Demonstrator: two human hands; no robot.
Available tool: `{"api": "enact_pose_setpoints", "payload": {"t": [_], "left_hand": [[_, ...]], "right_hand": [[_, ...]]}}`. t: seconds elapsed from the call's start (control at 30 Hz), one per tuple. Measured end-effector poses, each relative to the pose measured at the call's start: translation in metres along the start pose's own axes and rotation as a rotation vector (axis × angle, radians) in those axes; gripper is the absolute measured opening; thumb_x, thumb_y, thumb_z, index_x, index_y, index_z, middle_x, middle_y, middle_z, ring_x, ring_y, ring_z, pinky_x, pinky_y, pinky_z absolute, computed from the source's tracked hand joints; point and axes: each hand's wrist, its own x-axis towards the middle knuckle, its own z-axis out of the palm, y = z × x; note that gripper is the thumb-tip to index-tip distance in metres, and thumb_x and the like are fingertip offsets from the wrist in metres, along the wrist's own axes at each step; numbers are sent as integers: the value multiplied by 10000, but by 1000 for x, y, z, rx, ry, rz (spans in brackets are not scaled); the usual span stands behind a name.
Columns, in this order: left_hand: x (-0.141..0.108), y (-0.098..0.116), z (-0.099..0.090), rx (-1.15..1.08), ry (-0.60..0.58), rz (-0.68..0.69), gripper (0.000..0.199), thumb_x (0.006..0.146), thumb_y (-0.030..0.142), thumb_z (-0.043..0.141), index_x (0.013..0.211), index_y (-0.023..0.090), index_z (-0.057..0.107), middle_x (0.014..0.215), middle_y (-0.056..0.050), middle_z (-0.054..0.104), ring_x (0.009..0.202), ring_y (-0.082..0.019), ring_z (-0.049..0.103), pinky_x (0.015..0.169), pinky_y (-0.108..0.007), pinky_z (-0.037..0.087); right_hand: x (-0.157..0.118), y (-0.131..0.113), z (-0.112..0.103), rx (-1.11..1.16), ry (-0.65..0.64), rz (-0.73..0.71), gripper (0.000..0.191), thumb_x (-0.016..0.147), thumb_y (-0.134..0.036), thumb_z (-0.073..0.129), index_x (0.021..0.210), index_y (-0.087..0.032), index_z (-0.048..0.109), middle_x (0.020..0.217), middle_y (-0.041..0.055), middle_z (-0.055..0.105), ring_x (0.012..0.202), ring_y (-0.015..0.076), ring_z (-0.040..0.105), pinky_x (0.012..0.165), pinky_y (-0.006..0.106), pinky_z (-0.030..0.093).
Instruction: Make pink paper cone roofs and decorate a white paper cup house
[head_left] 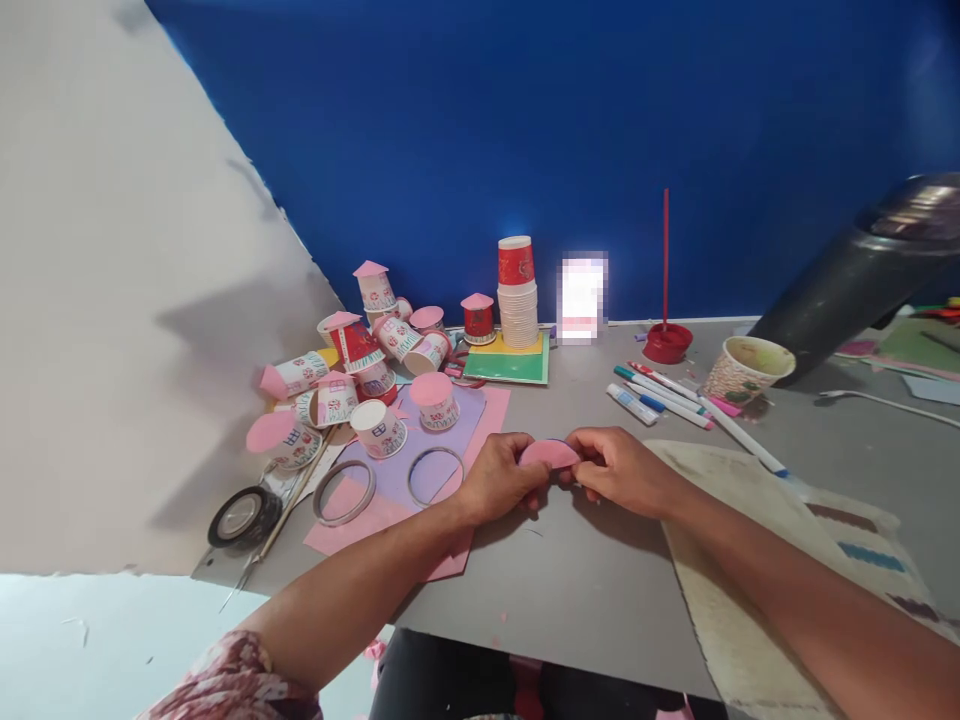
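A pink paper piece (550, 455), rounded along its top edge, is pinched between my two hands just above the grey table. My left hand (504, 475) grips its left end with thumb and fingers. At the right end, my right hand (611, 465) holds it with closed fingertips. Left of my hands, pink and purple paper sheets (480, 440) lie on the table. Two tape rolls (344, 492) rest on these sheets. Close by stand a paper cup with a pink top (434, 402) and a cup with a white top (379, 429), both with drawings on them.
Several decorated cups (356, 342) crowd the back left. A stack of paper cups (517, 305) stands on a green-and-yellow booklet (510, 365). Markers (667, 395), a patterned cup (748, 370) and a dark flask (832, 280) are at the right. A stained cloth (720, 560) lies under my right forearm.
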Motion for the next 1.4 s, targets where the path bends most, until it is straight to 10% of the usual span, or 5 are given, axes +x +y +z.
{"api": "enact_pose_setpoints", "payload": {"t": [1.3, 1.4], "left_hand": [[-4, 1, 2, 185, 32, 84, 81, 675, 199, 570, 605, 172, 537, 454, 50, 487, 413, -83, 466, 381, -180, 304], [-2, 3, -4, -29, -98, 32, 128, 719, 275, 606, 739, 149, 615, 581, 3, 613, 432, -109, 557, 377, -191, 369]], "right_hand": [[-2, -8, 13, -340, 132, -79, 168, 712, -211, 500, 584, -219, 392, 565, -10, 515, 558, 140, 429, 544, 281, 253], [-2, -9, 9, -303, 160, -55, 140, 732, -207, 491, 597, -218, 453, 566, -6, 540, 556, 145, 447, 543, 279, 258]]}}
